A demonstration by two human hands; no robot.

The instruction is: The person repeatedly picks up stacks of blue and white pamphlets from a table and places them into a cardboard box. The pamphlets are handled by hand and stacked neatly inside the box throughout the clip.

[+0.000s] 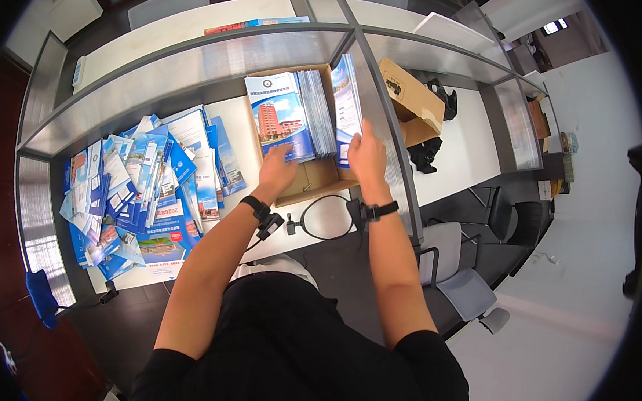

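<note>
A cardboard box [318, 179] lies at the desk's back edge, holding a row of brochures stood on edge [316, 112] beside a brochure with a red building on its cover [282, 118]. My left hand [278, 170] rests its fingers on the lower edge of that cover; whether it grips is unclear. At the box's right side, my right hand [366, 151] holds a small stack of brochures [346, 100] by the lower right edge. Both wrists wear black straps with small devices.
A messy heap of blue and white brochures [140, 178] covers the desk's left part. Grey-framed partitions [209, 50] edge the desk behind and at the right. Beyond the right one are another cardboard box [412, 98] and black bags [426, 154]. A black cable loop [327, 238] hangs by the front edge.
</note>
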